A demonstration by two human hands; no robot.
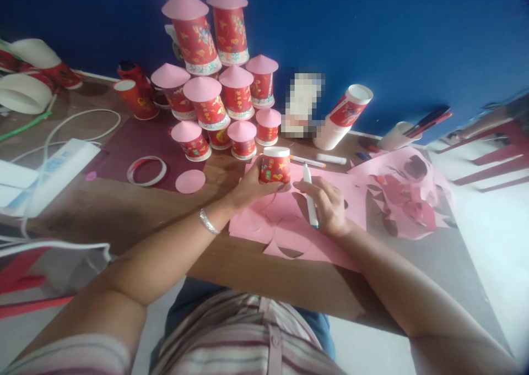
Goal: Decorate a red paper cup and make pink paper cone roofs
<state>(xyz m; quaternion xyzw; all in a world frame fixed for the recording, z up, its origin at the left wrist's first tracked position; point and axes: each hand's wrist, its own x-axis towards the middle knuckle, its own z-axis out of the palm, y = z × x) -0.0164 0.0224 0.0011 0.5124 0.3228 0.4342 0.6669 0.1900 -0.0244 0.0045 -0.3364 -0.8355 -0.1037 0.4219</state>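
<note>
My left hand is closed around a red printed paper cup standing upside down on a pink paper sheet. My right hand grips a white marker, tip pointing up beside the cup. The pink sheet has round holes cut out of it. Behind the cup, several red cups with pink cone tops are stacked in a pile.
A loose pink paper circle and a white ring lie left of the cup. Pink scraps pile at the right. A white power strip with cables lies at left. An upright cup stack, pens and a glue stick sit behind.
</note>
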